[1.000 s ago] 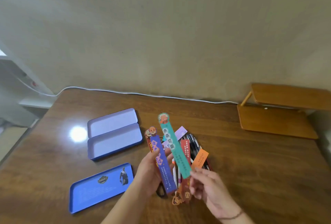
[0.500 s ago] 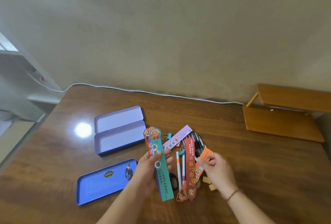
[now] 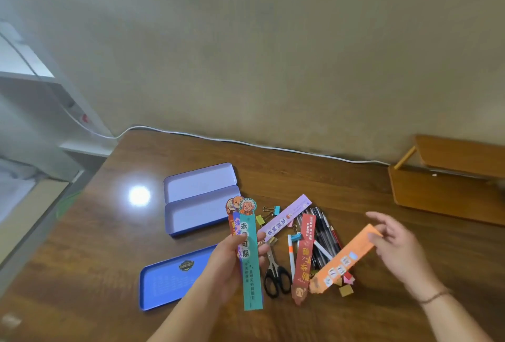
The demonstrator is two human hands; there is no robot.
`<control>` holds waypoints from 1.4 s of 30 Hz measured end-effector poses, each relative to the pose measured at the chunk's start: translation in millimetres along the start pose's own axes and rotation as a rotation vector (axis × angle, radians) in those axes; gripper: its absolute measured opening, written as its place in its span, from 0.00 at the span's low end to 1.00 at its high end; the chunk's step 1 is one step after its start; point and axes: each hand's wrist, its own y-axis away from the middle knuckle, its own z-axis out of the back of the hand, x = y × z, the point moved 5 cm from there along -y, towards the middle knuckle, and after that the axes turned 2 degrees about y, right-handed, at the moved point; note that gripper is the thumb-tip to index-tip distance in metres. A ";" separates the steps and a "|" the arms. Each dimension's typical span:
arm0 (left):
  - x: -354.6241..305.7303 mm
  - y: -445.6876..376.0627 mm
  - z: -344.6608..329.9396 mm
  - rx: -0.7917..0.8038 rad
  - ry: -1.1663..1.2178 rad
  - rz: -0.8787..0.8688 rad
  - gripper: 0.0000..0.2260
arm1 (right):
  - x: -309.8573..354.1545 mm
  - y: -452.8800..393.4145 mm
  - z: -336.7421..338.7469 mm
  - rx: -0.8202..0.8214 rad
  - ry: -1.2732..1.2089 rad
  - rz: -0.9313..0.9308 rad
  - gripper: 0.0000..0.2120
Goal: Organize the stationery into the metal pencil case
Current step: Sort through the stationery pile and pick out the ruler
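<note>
The open purple metal pencil case [image 3: 200, 199] lies on the table with both halves showing. My left hand [image 3: 229, 265] grips a stack of bookmarks, a teal one [image 3: 250, 268] in front. My right hand [image 3: 396, 246] pinches the far end of an orange bookmark [image 3: 343, 261], lifted over the pile. Below it lie a red bookmark [image 3: 304, 258], a lilac bookmark [image 3: 284, 217], dark pens [image 3: 325, 235], a white pen [image 3: 291, 255], black scissors [image 3: 276, 273] and binder clips [image 3: 270, 212].
A blue tray-like lid [image 3: 170, 279] rests at the near left. A wooden stand [image 3: 448, 177] sits at the back right. A white cable [image 3: 246, 143] runs along the table's far edge. Small tan blocks [image 3: 345, 289] lie by the pile.
The teal bookmark has joined the stack in my left hand. My right hand took the orange bookmark from the pile and lifted it to the right.
</note>
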 end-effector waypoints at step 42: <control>-54.2 8.5 28.1 0.025 -0.172 0.017 0.14 | 14.4 101.9 -115.7 -0.073 0.199 -0.443 0.10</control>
